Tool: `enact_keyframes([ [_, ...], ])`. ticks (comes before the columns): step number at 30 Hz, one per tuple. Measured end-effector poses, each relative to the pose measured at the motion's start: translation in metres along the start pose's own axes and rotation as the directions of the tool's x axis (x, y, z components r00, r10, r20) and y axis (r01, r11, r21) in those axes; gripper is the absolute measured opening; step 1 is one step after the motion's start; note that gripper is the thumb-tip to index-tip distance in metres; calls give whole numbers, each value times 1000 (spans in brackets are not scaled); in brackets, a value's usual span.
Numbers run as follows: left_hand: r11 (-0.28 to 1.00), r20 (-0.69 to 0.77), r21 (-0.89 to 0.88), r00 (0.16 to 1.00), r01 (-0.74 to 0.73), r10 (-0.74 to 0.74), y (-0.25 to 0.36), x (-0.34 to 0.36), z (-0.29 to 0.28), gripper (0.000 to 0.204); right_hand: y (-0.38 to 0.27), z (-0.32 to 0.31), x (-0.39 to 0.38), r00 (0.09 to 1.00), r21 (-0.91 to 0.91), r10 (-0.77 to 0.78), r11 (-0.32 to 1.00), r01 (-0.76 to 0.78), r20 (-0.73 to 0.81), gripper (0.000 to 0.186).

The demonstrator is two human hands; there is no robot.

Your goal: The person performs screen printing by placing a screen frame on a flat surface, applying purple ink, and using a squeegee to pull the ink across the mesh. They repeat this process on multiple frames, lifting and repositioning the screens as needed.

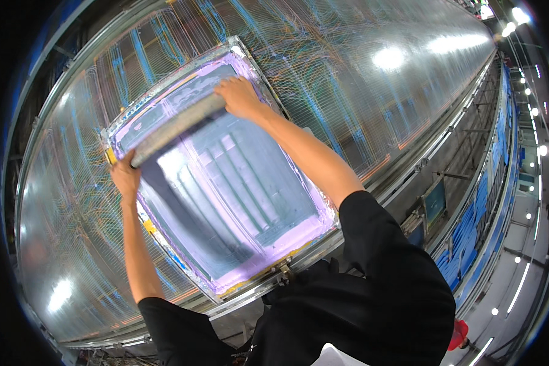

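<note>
A screen printing frame [268, 245] with a grey mesh and lilac ink round its margins lies on a long table before me. Across its far part runs a squeegee [177, 126], a long grey bar, slanting up from left to right. My left hand [126, 175] is closed on its left end, close to the frame's left edge. Gripping the other end is my right hand [240, 97], its fingers curled over the bar near the far right corner. The squeegee's lower edge and its contact with the mesh are hard to make out.
The long shiny table [354, 79] carries many coloured ink streaks and reflects the lamps. A metal rail [436, 141] follows its near edge, with a small clamp [283, 272] at the frame. Blue-covered racks [470, 238] stand to the right, and a person in red [459, 334] is at the lower right.
</note>
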State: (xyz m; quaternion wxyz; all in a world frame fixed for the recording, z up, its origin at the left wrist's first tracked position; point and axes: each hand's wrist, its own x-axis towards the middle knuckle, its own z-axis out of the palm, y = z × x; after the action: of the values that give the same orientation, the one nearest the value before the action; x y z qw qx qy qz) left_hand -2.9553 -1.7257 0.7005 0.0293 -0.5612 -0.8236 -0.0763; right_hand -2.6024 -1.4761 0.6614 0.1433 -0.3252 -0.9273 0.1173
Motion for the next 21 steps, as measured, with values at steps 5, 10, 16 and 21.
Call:
enact_keyframes([
  [5, 996, 29, -75, 999, 44, -42, 44, -174, -6, 54, -46, -27, -167, 999, 58, -30, 998, 28, 27, 56],
  [10, 992, -8, -121, 1000, -29, 28, 118, -386, -33, 60, -103, -70, -375, 993, 79, 19, 996, -29, 115, 60],
  [16, 985, 128, -160, 991, 64, -43, 166, -518, -66, 58, -145, -92, -507, 974, 85, 51, 994, -71, 220, 58],
  [21, 983, 442, -90, 891, 159, -104, 151, -477, -77, 52, -122, -87, -471, 898, 69, -7, 997, -26, 439, 51],
])
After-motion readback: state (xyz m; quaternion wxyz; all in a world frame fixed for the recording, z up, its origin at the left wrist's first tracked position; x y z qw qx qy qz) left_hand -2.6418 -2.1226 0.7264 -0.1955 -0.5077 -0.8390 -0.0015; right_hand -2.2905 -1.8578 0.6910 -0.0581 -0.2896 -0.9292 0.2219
